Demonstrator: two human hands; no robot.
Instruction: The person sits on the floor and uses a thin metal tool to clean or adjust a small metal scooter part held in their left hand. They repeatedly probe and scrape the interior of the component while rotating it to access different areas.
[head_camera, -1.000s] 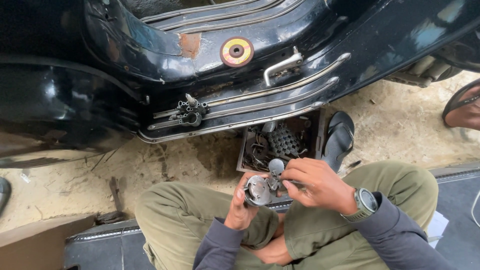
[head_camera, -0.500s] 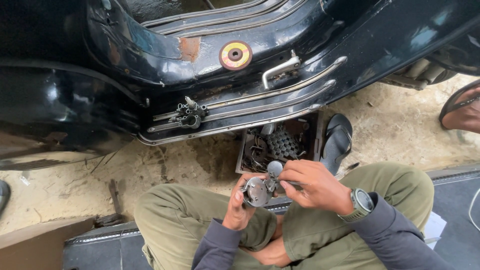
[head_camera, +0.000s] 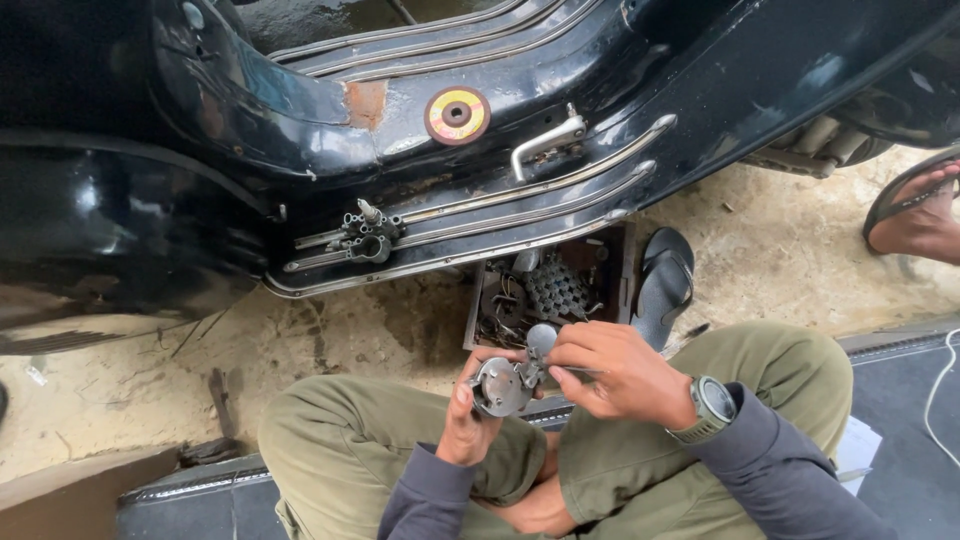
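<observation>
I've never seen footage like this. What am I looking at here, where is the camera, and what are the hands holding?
The camera sits on a person's head and looks down, so you see their own lap in olive trousers and both hands. The left hand grips a small round metal part. The right hand, with a wristwatch, works at that part with its fingertips; whether it holds a thin tool is too small to tell. Ahead lies the black body of a scooter on its side, over sandy ground. A wooden box of metal parts rests between, beside a dark sandal. Another person's sandalled foot shows at far right.
</observation>
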